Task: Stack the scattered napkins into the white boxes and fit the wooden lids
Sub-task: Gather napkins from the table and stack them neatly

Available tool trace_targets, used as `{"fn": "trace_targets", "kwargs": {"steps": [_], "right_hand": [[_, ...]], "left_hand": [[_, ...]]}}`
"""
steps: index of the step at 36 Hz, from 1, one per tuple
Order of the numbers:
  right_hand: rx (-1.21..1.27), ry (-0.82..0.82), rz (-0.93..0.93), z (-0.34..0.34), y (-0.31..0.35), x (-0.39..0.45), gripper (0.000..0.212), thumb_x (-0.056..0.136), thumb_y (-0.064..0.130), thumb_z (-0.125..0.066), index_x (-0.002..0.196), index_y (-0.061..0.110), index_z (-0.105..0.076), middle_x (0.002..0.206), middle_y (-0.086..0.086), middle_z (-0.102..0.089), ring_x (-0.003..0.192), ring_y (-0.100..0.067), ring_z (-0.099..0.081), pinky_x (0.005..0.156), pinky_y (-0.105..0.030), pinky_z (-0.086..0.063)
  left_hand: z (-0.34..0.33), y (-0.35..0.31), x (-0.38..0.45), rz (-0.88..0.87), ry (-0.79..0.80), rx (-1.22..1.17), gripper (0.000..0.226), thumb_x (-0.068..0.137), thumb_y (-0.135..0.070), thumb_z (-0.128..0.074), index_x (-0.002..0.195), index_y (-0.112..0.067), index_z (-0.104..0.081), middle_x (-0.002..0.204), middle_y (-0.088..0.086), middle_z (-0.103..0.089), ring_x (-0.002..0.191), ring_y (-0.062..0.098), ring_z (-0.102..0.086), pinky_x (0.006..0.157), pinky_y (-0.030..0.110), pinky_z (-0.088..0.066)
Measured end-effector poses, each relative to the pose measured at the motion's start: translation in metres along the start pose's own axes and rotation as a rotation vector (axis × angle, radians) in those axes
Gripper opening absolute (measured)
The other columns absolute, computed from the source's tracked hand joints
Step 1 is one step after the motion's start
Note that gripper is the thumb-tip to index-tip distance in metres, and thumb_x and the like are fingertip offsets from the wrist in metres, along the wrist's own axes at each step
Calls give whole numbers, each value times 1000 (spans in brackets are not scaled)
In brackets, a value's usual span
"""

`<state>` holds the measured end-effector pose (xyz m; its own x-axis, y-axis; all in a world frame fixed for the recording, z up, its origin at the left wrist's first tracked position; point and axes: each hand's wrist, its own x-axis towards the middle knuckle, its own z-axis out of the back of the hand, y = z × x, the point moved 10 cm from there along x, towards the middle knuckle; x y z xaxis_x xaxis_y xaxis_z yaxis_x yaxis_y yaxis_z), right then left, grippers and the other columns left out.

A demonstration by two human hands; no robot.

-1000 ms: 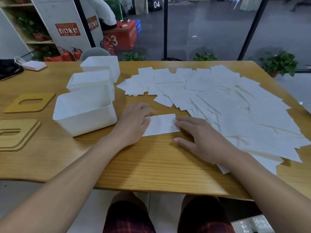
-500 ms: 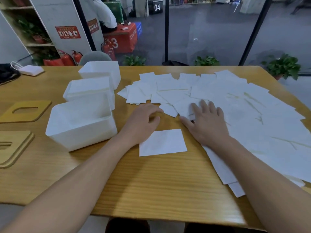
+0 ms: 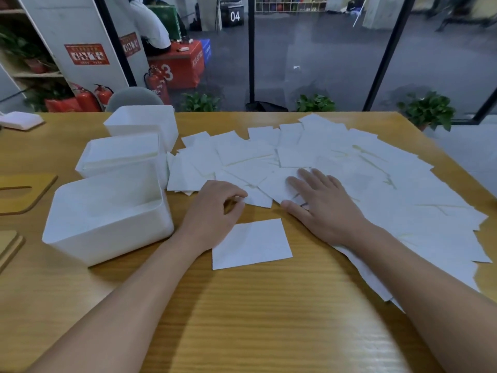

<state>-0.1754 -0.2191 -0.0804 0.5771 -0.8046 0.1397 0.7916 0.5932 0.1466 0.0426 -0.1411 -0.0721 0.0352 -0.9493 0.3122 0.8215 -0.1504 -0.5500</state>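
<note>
Several white napkins (image 3: 349,173) lie scattered over the right half of the wooden table (image 3: 269,319). One napkin (image 3: 251,243) lies apart near me. My left hand (image 3: 215,211) has its fingers curled, pinching the corner of a napkin (image 3: 258,199) at the pile's near edge. My right hand (image 3: 320,203) rests flat with straight fingers on the pile. Three white boxes stand on the left: the near box (image 3: 107,219), the middle box (image 3: 121,157) and the far box (image 3: 142,125). Wooden lids (image 3: 24,189) lie at the left edge.
A second stack of wooden lids (image 3: 9,244) pokes in at the left edge. A white device (image 3: 20,120) lies at the table's far left corner. Beyond the table are a glass wall, potted plants and fire extinguishers.
My right hand left the single near napkin and moved onto the pile, where it rests flat. My left hand moved forward and curled onto a napkin's corner. The camera view shifted closer.
</note>
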Motion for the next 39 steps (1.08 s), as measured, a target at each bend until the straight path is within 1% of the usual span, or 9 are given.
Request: {"fn": "trace_targets", "kwargs": {"steps": [4, 9, 15, 20, 27, 31, 34, 37, 39], "right_hand": [[7, 26, 6, 1, -9, 6, 83, 98, 86, -13, 161, 38, -36, 175, 4, -27, 165, -20, -12, 132, -47, -13], [10, 40, -23, -2, -3, 11, 89, 94, 87, -11, 164, 35, -34, 179, 3, -17, 166, -22, -4, 133, -52, -2], [22, 72, 143, -1, 60, 19, 86, 96, 77, -9, 163, 32, -38, 181, 7, -7, 167, -21, 3, 133, -52, 1], [-12, 85, 171, -13, 80, 33, 93, 92, 77, -4, 154, 27, -53, 177, 6, -23, 166, -22, -7, 133, -53, -1], [25, 23, 161, -20, 76, 37, 84, 97, 73, -17, 155, 23, -51, 166, 8, -43, 158, -15, -26, 133, -49, -4], [112, -56, 193, -2, 77, 29, 66, 106, 66, -36, 149, 23, -61, 156, 10, -54, 152, -8, -36, 133, -47, -8], [266, -148, 263, 21, 78, 12, 43, 108, 56, -55, 131, 25, -75, 137, 15, -68, 136, -1, -53, 130, -43, -23], [466, -272, 252, 46, 70, -5, 17, 100, 38, -76, 109, 26, -83, 117, 20, -75, 118, -3, -66, 106, -30, -49], [606, -326, 200, 57, 62, -11, 4, 95, 25, -84, 98, 24, -83, 106, 18, -78, 108, -7, -72, 84, -15, -50]], "left_hand": [[0, -1, -2, 8, 25, -4, 18, 107, -28, -66, 122, -30, -76, 118, -22, -70, 121, 1, -53, 97, 3, -32], [-1, -7, -1, -27, 28, 10, 18, 106, -25, -67, 120, -31, -77, 119, -22, -71, 116, -1, -56, 103, 22, -43], [0, -12, 3, -63, 14, 36, 19, 105, -23, -65, 111, -34, -79, 110, -24, -73, 109, 1, -56, 96, 22, -43], [9, 1, 6, -16, -33, 20, 17, 105, -24, -66, 107, -31, -81, 105, -23, -74, 107, 1, -57, 91, 21, -45], [11, 3, 6, 2, -50, -14, 14, 104, -28, -68, 111, -31, -81, 106, -21, -74, 109, 1, -59, 90, 12, -43], [19, 1, 6, -4, -132, -70, 19, 101, -25, -73, 119, -29, -77, 113, -22, -69, 115, 2, -58, 98, 19, -47], [25, 4, 7, 11, -173, -81, 42, 97, -24, -78, 137, -32, -66, 131, -18, -61, 126, 4, -52, 107, 18, -41], [18, 5, 8, 23, -107, -47, 51, 97, -25, -81, 144, -35, -65, 145, -16, -52, 138, 3, -41, 112, 9, -28], [14, 4, 8, -11, -88, -31, 32, 99, -26, -80, 130, -34, -75, 144, -17, -57, 140, 5, -41, 116, 19, -31]]}}
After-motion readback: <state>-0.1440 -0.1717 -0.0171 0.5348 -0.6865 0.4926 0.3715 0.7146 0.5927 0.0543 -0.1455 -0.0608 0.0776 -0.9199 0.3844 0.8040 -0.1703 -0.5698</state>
